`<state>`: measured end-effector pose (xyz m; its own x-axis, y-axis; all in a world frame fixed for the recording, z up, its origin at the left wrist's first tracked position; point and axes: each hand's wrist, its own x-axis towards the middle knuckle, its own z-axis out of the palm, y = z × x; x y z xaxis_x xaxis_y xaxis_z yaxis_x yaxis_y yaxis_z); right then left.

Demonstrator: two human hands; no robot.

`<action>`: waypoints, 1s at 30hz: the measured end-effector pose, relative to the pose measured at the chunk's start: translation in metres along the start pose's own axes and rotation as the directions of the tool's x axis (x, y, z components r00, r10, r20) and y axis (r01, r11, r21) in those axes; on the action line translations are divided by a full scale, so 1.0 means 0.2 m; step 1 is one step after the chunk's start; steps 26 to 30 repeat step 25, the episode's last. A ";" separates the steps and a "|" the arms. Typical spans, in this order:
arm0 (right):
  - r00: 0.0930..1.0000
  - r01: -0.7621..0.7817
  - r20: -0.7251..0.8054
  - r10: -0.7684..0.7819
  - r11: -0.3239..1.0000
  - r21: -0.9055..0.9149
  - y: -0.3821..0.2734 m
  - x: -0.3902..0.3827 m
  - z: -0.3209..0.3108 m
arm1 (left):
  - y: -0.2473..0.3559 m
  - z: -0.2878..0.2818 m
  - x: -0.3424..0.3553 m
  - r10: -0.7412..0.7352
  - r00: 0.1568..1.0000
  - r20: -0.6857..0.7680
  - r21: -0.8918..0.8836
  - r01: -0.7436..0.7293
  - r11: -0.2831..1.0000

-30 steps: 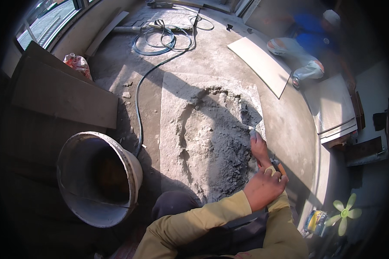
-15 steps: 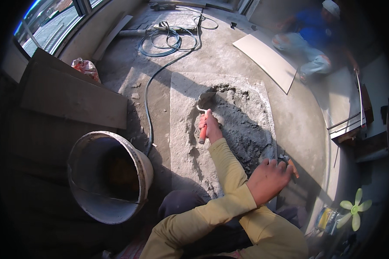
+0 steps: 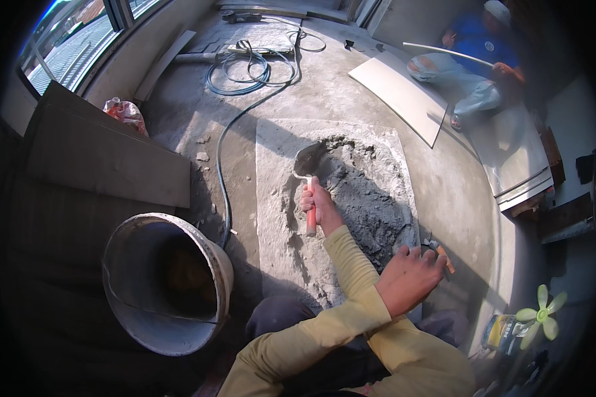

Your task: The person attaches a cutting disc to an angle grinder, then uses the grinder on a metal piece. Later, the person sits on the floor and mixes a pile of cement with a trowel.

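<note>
My right hand (image 3: 321, 206) is wrapped round the orange handle of a trowel (image 3: 309, 161). Its blade lies at the far left edge of a grey mortar heap (image 3: 371, 212), which covers much of a pale board (image 3: 271, 218) on the floor. Crossing over my right forearm, my left arm brings my left hand (image 3: 409, 281) to the board's near right corner. Its back shows; the fingers bend downward with their tips hidden. Just beyond it lies another tool with an orange handle (image 3: 446, 260), partly covered by the hand.
A large round bucket (image 3: 224, 264) stands left of the board. Past it run a blue hose (image 3: 226, 159) and its coil. Flat panels (image 3: 112, 152) lean at the left; a pale sheet (image 3: 404, 96) lies far right near a seated person (image 3: 480, 63). A green fan (image 3: 542, 315) is at lower right.
The trowel has come slightly back toward me and left, its blade turned a little. My left hand keeps its place. The other person has swung a long white strip up across the lap.
</note>
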<state>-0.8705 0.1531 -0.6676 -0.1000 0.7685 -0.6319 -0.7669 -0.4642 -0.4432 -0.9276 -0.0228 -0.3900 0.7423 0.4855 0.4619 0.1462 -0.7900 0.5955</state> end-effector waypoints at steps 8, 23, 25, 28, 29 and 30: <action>0.973 0.087 -0.218 -0.078 0.996 0.035 0.06 -0.05 -0.19 | -0.02 -0.01 -0.01 -0.013 1.000 0.008 0.005 0.013 1.000; 0.933 0.317 -0.236 -0.272 0.931 0.182 -0.28 0.54 -0.11 | -0.05 -0.05 0.00 0.005 1.000 -0.004 -0.045 -0.006 0.999; 0.927 0.326 -0.255 -0.277 0.929 0.175 -0.29 0.56 -0.17 | -0.06 -0.07 0.00 -0.011 1.000 0.000 -0.052 0.011 0.999; 0.927 0.326 -0.255 -0.277 0.929 0.175 -0.29 0.56 -0.17 | -0.06 -0.07 0.00 -0.011 1.000 0.000 -0.052 0.011 0.999; 0.927 0.326 -0.255 -0.277 0.929 0.175 -0.29 0.56 -0.17 | -0.06 -0.07 0.00 -0.011 1.000 0.000 -0.052 0.011 0.999; 0.927 0.326 -0.255 -0.277 0.929 0.175 -0.29 0.56 -0.17 | -0.06 -0.07 0.00 -0.011 1.000 0.000 -0.052 0.011 0.999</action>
